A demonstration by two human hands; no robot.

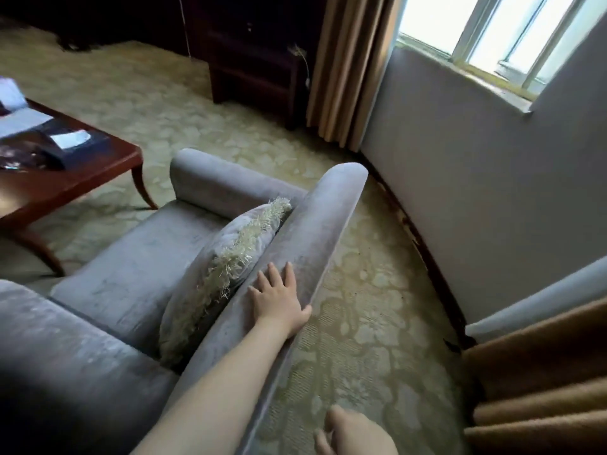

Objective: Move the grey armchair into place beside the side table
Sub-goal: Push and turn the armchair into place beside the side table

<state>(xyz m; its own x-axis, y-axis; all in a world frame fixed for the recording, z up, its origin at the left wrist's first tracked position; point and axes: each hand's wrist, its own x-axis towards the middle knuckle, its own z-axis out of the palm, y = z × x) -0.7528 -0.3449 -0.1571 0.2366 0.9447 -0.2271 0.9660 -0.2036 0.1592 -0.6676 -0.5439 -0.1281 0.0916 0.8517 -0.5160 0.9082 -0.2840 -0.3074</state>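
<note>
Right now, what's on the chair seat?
A fringed cushion leans against the chair back, where the left hand lies flat. Anything under it is hidden.

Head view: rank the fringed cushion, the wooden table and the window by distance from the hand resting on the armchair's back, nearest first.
From the left hand on the grey armchair:
1. Fringed cushion, just left of the hand, leaning on the chair's back.
2. Wooden table, far left, beyond the seat.
3. Window, top right, above the wall.
</note>
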